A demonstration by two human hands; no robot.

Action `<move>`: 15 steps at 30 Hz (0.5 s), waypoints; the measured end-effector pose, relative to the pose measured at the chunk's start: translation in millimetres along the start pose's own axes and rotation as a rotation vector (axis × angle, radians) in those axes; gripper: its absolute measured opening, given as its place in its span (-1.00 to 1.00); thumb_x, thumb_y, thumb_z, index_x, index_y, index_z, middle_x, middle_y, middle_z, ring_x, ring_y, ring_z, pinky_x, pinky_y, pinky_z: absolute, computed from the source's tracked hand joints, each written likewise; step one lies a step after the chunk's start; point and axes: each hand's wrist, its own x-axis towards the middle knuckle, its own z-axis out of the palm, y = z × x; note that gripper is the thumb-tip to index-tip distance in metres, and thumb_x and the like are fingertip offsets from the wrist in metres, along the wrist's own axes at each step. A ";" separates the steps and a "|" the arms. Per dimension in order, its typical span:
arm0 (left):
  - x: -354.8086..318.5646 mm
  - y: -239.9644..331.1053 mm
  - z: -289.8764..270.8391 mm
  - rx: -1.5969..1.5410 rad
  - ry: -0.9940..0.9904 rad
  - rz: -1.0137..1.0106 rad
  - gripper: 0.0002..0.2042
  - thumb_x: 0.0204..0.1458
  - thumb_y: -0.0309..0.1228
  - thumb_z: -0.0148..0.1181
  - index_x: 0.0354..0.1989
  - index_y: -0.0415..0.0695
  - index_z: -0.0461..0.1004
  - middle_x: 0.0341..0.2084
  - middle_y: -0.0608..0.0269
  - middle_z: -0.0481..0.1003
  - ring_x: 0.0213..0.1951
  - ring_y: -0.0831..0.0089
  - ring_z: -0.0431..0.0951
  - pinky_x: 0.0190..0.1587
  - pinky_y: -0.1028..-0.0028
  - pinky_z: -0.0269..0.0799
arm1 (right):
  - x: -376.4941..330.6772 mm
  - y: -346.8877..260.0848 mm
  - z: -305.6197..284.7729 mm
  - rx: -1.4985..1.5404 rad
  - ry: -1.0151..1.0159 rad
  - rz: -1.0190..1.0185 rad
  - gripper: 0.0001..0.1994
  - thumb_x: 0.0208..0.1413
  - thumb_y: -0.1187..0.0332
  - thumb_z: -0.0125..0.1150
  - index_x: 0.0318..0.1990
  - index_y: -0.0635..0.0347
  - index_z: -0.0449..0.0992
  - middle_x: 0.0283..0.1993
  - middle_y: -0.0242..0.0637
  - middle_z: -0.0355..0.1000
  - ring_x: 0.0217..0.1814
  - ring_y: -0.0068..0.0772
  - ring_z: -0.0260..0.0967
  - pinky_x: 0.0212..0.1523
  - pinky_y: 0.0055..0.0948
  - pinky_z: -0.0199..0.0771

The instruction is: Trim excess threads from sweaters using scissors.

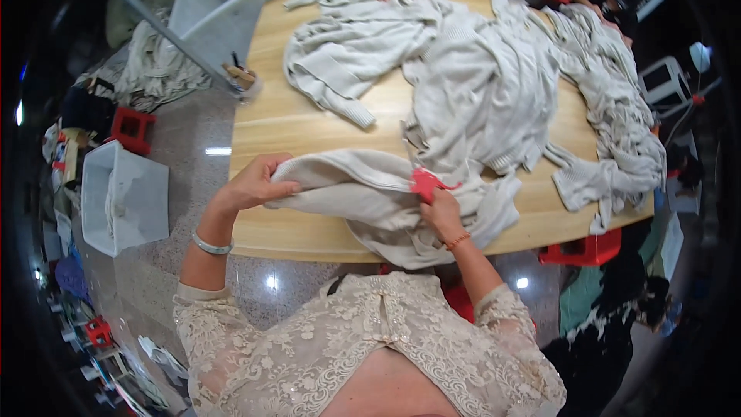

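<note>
Left grip [266, 184]: thumb and fingers pinching the edge of one off-white knit garment [340, 202], spread rightward to the right grip [441, 215] over the worktop [258, 127]. Right grip: closed around red-handled scissors [424, 184], further knit garments [486, 81] beyond it. Advisable handling: fabric taut between grips, blade tips angled clear of the knit.

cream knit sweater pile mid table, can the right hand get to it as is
Probably yes: the sweater pile lies just beyond the right hand, with no barrier visible between them. That hand holds red-handled scissors, though, so grasping may be awkward.
</note>
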 end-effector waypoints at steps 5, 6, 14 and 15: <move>-4.9 -57.6 -45.4 0.825 0.413 -0.140 -0.70 -0.15 -0.48 0.20 -0.17 -0.24 0.47 -0.34 -0.02 0.53 -0.27 0.07 0.55 -0.18 0.28 0.42 | 35.5 23.8 -53.8 0.163 0.320 -0.247 -0.79 -0.04 0.34 0.15 -0.22 0.13 0.51 -0.34 0.03 0.47 -0.26 0.17 0.43 -0.28 0.02 0.43; -2.3 -69.2 -59.2 0.844 0.522 -0.147 -0.69 -0.16 -0.50 0.19 -0.16 -0.22 0.47 -0.32 -0.12 0.51 -0.24 -0.06 0.53 -0.15 0.22 0.42 | 47.3 7.7 -77.4 0.116 0.353 -0.263 -0.80 -0.02 0.35 0.14 -0.21 0.14 0.51 -0.34 0.02 0.48 -0.26 0.17 0.42 -0.29 0.01 0.42; -38.9 144.2 -153.0 0.941 1.329 0.651 -0.60 -0.01 -0.63 -0.12 0.01 -0.09 0.46 -0.25 0.10 0.56 -0.22 0.28 0.59 -0.15 0.35 0.50 | 106.3 -79.9 -309.8 0.143 0.874 -0.478 -0.83 0.09 0.35 0.15 -0.28 0.30 0.50 -0.67 -0.27 0.37 -0.68 -0.45 0.31 -0.66 -0.38 0.19; -65.1 155.5 -152.2 0.943 1.339 0.741 -0.65 0.08 -0.56 -0.03 0.05 -0.04 0.46 -0.23 0.19 0.57 -0.21 0.39 0.59 -0.13 0.38 0.52 | 81.1 -113.3 -327.5 0.288 0.816 -0.444 -0.77 0.16 0.27 0.18 -0.31 0.30 0.52 -0.71 -0.40 0.36 -0.73 -0.61 0.26 -0.70 -0.51 0.14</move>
